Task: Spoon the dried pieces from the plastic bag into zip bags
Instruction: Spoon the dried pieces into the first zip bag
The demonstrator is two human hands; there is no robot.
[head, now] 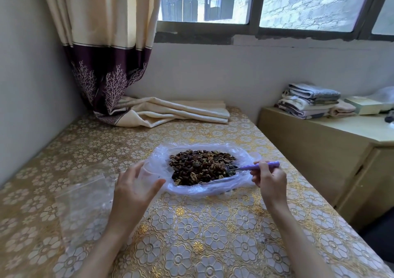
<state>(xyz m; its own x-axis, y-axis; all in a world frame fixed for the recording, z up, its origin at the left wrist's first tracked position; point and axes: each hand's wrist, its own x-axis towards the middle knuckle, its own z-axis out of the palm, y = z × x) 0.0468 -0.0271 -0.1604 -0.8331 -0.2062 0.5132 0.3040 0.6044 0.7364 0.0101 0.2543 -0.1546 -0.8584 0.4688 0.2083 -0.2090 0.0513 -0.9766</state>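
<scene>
Crinkled plastic bag [155,160], wrinkled dried pieces [200,167], lilac-handled spoon [255,167]

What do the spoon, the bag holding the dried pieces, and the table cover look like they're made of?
Spoon: lilac handle, likely smooth plastic; bowl looks like dull metal. Plastic bag: thin, crinkled, see-through film. Table cover: probably glossy vinyl, with embossed gold flowers that catch the light.

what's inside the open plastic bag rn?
A heap of dried pieces, brown and dark mixed, and the spoon bowl dug into its right side; the right hand holds the purple handle. Whatever lies beneath the top layer of the plastic bag is covered.
</scene>
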